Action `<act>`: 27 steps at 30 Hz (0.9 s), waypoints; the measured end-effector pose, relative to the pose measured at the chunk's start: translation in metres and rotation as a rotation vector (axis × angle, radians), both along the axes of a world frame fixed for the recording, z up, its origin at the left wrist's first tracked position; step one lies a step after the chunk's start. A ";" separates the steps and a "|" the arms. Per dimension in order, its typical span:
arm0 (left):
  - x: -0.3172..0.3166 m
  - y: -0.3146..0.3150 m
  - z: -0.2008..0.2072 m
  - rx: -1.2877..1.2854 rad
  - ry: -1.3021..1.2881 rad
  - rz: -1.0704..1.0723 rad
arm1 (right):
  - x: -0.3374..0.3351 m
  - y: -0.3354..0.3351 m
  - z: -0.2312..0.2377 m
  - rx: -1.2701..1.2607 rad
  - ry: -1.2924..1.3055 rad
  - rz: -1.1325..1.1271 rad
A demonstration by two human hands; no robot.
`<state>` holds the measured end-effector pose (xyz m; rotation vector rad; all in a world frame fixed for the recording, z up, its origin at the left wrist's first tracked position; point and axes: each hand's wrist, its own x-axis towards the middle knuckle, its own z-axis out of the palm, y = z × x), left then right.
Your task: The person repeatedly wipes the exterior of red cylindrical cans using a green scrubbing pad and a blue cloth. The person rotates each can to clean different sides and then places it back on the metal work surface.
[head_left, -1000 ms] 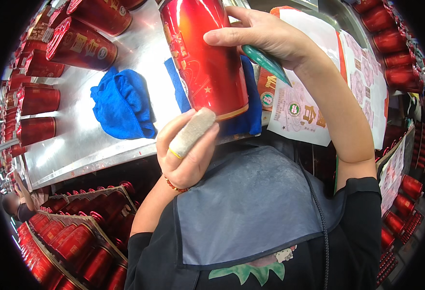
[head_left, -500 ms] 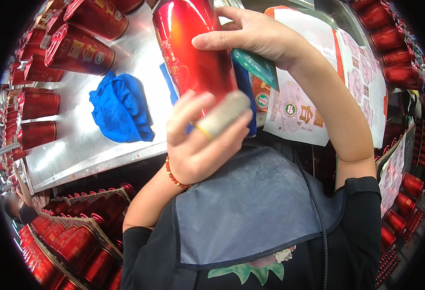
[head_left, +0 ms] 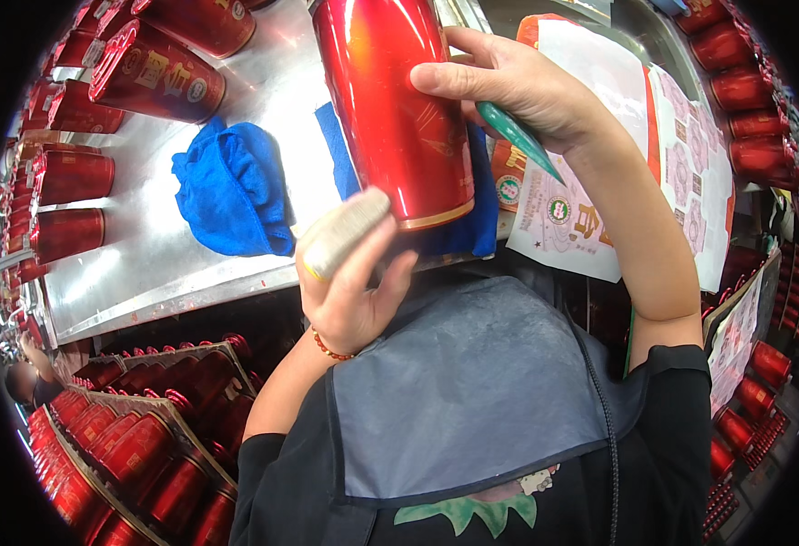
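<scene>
A large glossy red canister [head_left: 397, 118] with faint gold markings leans over a blue cloth pad [head_left: 483, 209], its gold-edged end toward me. My right hand [head_left: 527, 86] grips it from the right side, thumb on its front. Tucked in that same hand is a thin, pointed green scraper [head_left: 519, 141]. My left hand [head_left: 349, 278] is at the canister's lower left, thumb apart from the fingers. A beige wrap [head_left: 347, 235] covers one of its fingers. That fingertip is by the canister's edge; whether they touch I cannot tell.
A crumpled blue cloth [head_left: 233, 191] lies on the metal table [head_left: 145, 287]. Several red canisters [head_left: 158, 75] stand at the left. Printed sheets [head_left: 586, 218] lie at the right, and racks of red canisters [head_left: 140, 446] fill the lower left. A person [head_left: 31, 378] is at the far left.
The canister sits further right in view, and its near end is uncovered. My left hand has moved from across that end to its lower left. The green scraper is turned more edge-on.
</scene>
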<state>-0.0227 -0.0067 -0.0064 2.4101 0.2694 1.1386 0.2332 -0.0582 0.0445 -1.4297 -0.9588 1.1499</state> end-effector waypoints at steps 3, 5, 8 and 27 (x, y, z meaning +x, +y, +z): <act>-0.003 0.004 -0.002 0.133 -0.026 -0.056 | -0.001 0.002 0.001 0.011 0.008 0.005; -0.001 0.005 -0.001 0.198 -0.015 -0.077 | -0.001 0.001 0.001 0.006 0.009 -0.005; 0.003 0.005 0.007 0.268 0.015 -0.111 | 0.000 0.003 -0.002 0.000 -0.019 -0.001; 0.002 0.000 0.018 0.239 0.071 -0.125 | 0.002 0.004 0.008 -0.042 -0.032 0.031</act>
